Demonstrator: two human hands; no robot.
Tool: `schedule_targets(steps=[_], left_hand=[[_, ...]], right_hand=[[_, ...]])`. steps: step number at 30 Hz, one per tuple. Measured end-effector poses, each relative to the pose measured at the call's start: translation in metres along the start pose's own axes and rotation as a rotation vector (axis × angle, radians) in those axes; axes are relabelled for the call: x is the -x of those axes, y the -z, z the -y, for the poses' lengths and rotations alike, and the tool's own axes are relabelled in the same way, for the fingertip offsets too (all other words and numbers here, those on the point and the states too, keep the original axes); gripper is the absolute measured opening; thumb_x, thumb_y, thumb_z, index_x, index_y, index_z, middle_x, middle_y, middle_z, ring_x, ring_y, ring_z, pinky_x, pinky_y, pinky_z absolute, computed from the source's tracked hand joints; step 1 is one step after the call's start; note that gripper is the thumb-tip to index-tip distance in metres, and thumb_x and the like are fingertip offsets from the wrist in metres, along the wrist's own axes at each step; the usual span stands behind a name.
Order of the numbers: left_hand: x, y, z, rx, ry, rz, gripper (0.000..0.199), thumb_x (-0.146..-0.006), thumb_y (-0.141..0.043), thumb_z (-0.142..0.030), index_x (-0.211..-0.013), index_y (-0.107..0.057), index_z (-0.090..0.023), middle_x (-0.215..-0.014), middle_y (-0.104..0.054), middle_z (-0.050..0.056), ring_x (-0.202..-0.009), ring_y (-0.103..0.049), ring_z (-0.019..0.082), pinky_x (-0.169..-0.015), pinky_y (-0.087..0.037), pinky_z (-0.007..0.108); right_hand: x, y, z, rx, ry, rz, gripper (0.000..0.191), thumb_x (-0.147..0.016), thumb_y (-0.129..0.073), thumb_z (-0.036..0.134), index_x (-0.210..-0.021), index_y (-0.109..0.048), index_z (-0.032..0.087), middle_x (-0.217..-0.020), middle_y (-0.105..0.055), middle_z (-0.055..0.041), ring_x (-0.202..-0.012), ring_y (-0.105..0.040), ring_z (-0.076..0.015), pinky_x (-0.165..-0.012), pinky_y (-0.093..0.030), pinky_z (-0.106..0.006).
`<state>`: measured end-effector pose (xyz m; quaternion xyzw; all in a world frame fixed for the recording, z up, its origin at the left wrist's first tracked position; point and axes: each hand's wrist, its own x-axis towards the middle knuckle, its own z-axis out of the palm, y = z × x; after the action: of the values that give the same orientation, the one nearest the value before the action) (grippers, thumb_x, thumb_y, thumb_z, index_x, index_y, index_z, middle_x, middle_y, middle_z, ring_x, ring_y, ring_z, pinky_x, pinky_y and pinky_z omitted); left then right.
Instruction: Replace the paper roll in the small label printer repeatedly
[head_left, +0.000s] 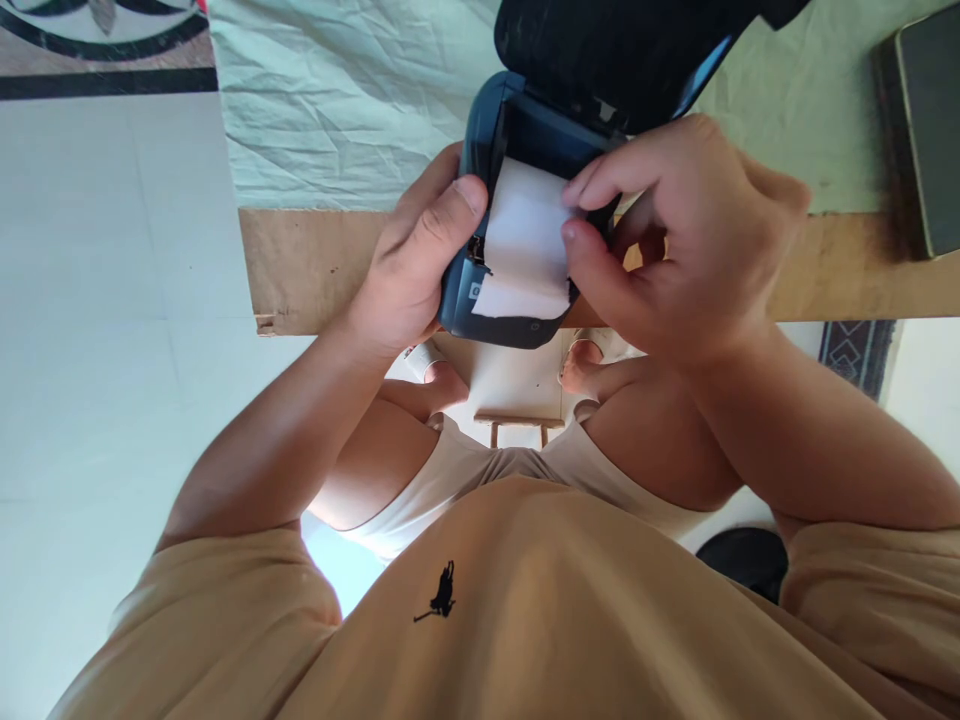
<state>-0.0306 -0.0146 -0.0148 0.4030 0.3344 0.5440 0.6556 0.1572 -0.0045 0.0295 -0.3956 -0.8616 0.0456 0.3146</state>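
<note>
A small dark portable receipt printer (480, 130) is held above the table's front edge, its black lid (577, 60) swung up and away. My left hand (420, 235) grips the printer's left side, with the thumb along the rim. White paper (525, 240) lies in the printer's bay, and its torn end reaches over the front edge of the body. My right hand (682, 230) pinches the right edge of the paper between thumb and forefinger. Whatever lies beneath the paper is hidden.
A wooden table (315, 270) with a pale green cloth (337, 100) spreads beyond my hands. At the right rests a dark, light-rimmed flat object (930, 130). My knees are under the table edge. A black round shape (742, 570) shows at lower right.
</note>
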Motion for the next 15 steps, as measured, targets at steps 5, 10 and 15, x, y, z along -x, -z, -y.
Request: schedule_targets(steps=[5, 10, 15], left_hand=[[-0.002, 0.007, 0.009, -0.098, -0.056, 0.081, 0.04, -0.081, -0.062, -0.053, -0.103, -0.062, -0.019, -0.083, -0.054, 0.004, -0.076, -0.053, 0.016, -0.066, -0.041, 0.029], [-0.005, 0.012, 0.01, -0.174, -0.088, 0.12, 0.048, -0.083, -0.055, -0.061, -0.1, -0.06, -0.017, -0.08, -0.05, 0.003, -0.075, -0.049, 0.014, -0.066, -0.041, 0.027], [-0.002, 0.011, 0.002, -0.169, -0.025, 0.144, 0.038, -0.082, -0.062, -0.054, -0.096, -0.062, -0.019, -0.081, -0.05, 0.003, -0.073, -0.048, 0.013, -0.063, -0.04, 0.026]], right_hand=[[-0.003, 0.005, 0.013, 0.214, -0.099, 0.106, 0.025, -0.08, -0.058, 0.03, -0.104, -0.06, 0.026, -0.095, -0.069, 0.0047, -0.067, -0.056, -0.0098, -0.056, -0.033, -0.025], [-0.013, 0.008, 0.015, 0.272, -0.206, 0.3, 0.024, -0.08, -0.058, 0.041, -0.101, -0.061, 0.028, -0.076, -0.066, 0.002, -0.065, -0.057, -0.0143, -0.056, -0.029, -0.027], [-0.018, 0.013, 0.014, 0.245, -0.227, 0.393, 0.029, -0.079, -0.06, 0.046, -0.101, -0.059, 0.027, -0.073, -0.063, 0.0018, -0.055, -0.048, -0.0117, -0.054, -0.027, -0.028]])
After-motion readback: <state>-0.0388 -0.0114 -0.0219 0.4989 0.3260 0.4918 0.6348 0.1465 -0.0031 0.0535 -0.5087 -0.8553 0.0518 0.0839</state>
